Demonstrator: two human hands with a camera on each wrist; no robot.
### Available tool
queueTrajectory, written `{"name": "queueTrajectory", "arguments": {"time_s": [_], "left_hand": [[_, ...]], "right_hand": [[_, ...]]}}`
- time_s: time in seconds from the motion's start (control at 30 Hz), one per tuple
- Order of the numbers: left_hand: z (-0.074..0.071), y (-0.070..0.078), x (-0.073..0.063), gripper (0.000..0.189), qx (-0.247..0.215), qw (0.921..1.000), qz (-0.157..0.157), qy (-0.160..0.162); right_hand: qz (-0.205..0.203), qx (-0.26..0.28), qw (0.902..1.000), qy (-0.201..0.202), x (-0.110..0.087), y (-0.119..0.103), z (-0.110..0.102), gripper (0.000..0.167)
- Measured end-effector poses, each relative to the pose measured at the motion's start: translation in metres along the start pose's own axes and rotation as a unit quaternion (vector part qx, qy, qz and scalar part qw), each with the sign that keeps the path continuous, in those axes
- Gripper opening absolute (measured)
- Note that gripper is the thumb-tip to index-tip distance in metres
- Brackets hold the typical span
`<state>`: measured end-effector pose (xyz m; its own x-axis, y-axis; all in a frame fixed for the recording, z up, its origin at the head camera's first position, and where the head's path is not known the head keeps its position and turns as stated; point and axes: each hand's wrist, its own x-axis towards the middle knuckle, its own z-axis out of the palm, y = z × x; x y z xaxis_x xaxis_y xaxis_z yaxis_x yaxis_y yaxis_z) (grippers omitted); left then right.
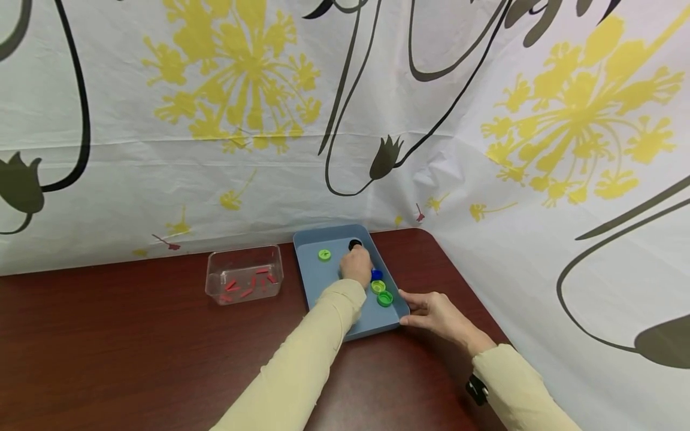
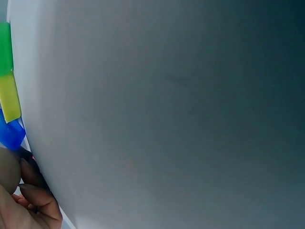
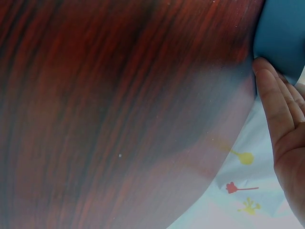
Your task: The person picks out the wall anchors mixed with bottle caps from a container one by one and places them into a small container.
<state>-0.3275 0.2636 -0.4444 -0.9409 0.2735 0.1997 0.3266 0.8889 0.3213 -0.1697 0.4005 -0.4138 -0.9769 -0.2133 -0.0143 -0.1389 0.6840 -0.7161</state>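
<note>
Inside a blue-grey tray (image 1: 318, 287), my left hand (image 1: 357, 266) bends its fingers down near the far right side. It pinches a black cap (image 1: 354, 244), which shows just past the knuckles; the fingertips are partly hidden. Next to that hand, blue (image 1: 377, 275), yellow-green (image 1: 378, 287) and green (image 1: 385, 298) bottle caps line the tray's right wall. A light green cap (image 1: 324, 255) lies apart at the far left. My right hand (image 1: 439, 314) touches the tray's near right corner, thumb on one side and straight fingers (image 3: 274, 95) along the other.
A clear plastic box (image 1: 215, 281) with several small red sticks stands left of the tray on the dark wooden table (image 1: 108, 347). White printed cloth (image 1: 323, 167) rises behind the table and along its right edge.
</note>
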Motion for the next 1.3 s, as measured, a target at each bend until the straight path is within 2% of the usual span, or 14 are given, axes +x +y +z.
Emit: {"name": "queueTrajectory", "arguments": {"time_s": [0.5, 0.77, 1.1, 1.3], "left_hand": [[-0.003, 0.000, 0.002, 0.027, -0.003, 0.9997, 0.005, -0.022], [-0.004, 0.001, 0.000, 0.025, 0.007, 0.9992, 0.022, -0.033], [-0.007, -0.004, 0.000, 0.021, -0.035, 0.9987, 0.006, -0.038], [-0.013, -0.006, -0.003, 0.018, -0.070, 0.9958, -0.002, -0.059]], "right_hand": [[-0.006, 0.003, 1.0000, -0.003, 0.000, 0.000, 0.000, 0.064], [-0.011, 0.002, 0.9999, 0.000, 0.000, 0.000, 0.001, 0.064], [-0.011, -0.002, 0.9999, -0.001, 0.000, -0.002, 0.001, 0.063], [-0.022, -0.010, 0.9997, 0.001, -0.001, 0.000, 0.000, 0.063]]}}
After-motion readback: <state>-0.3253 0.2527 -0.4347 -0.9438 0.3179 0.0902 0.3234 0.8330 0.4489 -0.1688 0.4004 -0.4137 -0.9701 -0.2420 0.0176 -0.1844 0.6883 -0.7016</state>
